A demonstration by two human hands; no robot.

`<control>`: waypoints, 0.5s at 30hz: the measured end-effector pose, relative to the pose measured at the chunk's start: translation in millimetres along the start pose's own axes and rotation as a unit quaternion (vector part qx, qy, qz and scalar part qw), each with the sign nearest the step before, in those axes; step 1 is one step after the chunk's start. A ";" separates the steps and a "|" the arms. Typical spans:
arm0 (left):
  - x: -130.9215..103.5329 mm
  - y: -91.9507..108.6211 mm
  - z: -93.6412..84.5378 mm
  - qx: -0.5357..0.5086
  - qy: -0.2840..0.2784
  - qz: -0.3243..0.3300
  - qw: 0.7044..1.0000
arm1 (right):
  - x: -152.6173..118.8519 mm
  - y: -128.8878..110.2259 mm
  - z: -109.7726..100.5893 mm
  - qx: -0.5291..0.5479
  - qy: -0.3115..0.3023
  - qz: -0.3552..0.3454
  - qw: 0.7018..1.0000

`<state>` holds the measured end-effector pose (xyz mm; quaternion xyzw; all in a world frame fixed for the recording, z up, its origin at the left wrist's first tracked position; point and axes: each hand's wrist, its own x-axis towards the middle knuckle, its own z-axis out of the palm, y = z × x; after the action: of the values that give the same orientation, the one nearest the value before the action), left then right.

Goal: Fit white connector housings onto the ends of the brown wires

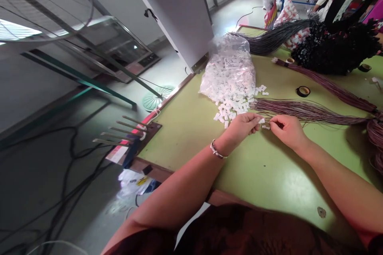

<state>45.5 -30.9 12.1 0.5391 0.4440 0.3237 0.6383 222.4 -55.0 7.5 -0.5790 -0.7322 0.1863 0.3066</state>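
One small white plastic connector (261, 121) is pinched at the tip of the person's left hand (243, 125), above a green, flat-topped surface (182, 127). Opposite it, the right hand (289, 129) has its thumb and forefinger pressed together on a thin wire (267, 122); whether that strand enters the connector is too small to tell. Another small white piece (265, 127) shows just below, between the two hands.

Beyond the left hand, a loose pile of white connectors (230, 108) spills from a clear plastic bag (229, 57) with a printed white label (230, 63). A long bundle of maroon wires (302, 109) lies just past the right hand, its near ends beside the pile. Farther off are a black roll of tape (303, 95) and a second maroon wire bundle (326, 83).
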 end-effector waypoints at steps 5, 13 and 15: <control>0.4 0.2 -2.0 0.017 0.026 0.033 0.999 | 0.4 -0.3 -2.3 -0.028 -0.015 -0.012 0.999; -2.2 -0.7 -0.4 0.031 0.011 0.037 0.999 | 0.3 -0.8 -3.3 -0.060 -0.015 -0.033 0.998; -1.2 -2.7 -0.1 0.035 0.002 0.040 0.999 | 0.1 -1.6 -3.8 -0.071 -0.012 -0.038 0.997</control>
<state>44.8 -32.6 9.7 0.5775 0.4347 0.3344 0.6047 223.8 -55.6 11.3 -0.5689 -0.7687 0.1286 0.2625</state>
